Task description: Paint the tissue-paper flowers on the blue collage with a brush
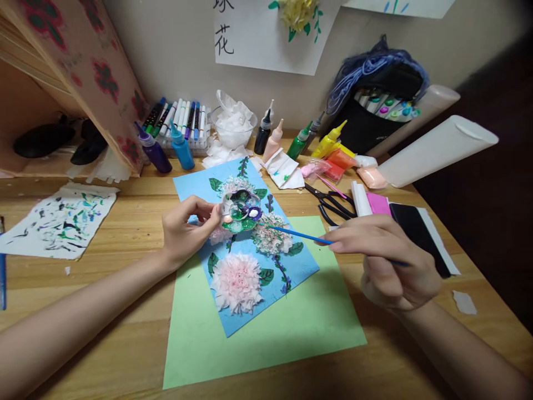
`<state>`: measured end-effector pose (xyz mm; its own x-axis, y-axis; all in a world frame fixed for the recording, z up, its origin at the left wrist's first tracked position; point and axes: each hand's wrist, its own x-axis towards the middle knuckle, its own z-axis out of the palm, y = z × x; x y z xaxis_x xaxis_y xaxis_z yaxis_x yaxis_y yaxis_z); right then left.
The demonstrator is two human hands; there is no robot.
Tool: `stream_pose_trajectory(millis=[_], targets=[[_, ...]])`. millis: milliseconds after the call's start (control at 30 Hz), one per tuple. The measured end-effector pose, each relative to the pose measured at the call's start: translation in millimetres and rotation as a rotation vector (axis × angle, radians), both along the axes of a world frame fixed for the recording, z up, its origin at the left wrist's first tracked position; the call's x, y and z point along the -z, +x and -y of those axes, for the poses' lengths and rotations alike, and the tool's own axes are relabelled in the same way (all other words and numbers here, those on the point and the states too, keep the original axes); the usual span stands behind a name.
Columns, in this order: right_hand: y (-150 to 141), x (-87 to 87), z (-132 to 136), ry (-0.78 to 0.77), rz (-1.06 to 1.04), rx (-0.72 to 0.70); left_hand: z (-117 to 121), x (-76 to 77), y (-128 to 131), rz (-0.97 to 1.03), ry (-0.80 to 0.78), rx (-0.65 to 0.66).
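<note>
My left hand [189, 230] pinches the edge of a small flower-shaped paint palette [236, 225], smeared with green, black, purple and white paint. It holds the palette above a blue board [266, 303]. In my right hand [393, 264] is a thin blue paintbrush [297, 235], its tip close to the palette's right edge; whether they touch I cannot tell. On the board are ruffled pale pink tissue flowers, one at the front [237, 283] and one with green-tinged edges [272, 236], plus painted leaves and stems. A further flower lies partly behind the palette.
Under the board lies a green sheet [266, 355]. Paint bottles, markers [183, 119] and a bowl of tissue [234, 125] line the back. Black-handled scissors [333, 203] and a black phone-like slab [418, 236] sit right. A paint-marked paper [62, 222] is left.
</note>
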<state>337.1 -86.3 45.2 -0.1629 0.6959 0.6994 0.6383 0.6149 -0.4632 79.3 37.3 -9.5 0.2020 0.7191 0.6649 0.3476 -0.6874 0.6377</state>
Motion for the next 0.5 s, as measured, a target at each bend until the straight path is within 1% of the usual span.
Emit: stream_pose_trajectory(millis=[100, 200, 367, 433, 500], targets=[[-7.2, -8.2, -15.3, 0.033, 0.133, -0.133, 0.4, 0.2, -0.8, -0.006, 0.013, -0.007], [-12.2, -10.2, -26.3, 0.001, 0.184, -0.181, 0.6, 0.8, -1.3, -0.004, 0.009, -0.016], [-15.7, -5.1, -34.8, 0.003, 0.006, -0.137, 0.4, 1.6, -1.4, 0.007, -0.021, -0.025], [-17.0, -6.6, -37.4, -0.003, -0.010, -0.142, 0.0, 1.4, -1.2, 0.015, -0.032, -0.035], [-18.1, -11.1, -40.2, -0.050, -0.008, -0.117, -0.9, 1.0, -0.9, 0.026, -0.047, -0.054]])
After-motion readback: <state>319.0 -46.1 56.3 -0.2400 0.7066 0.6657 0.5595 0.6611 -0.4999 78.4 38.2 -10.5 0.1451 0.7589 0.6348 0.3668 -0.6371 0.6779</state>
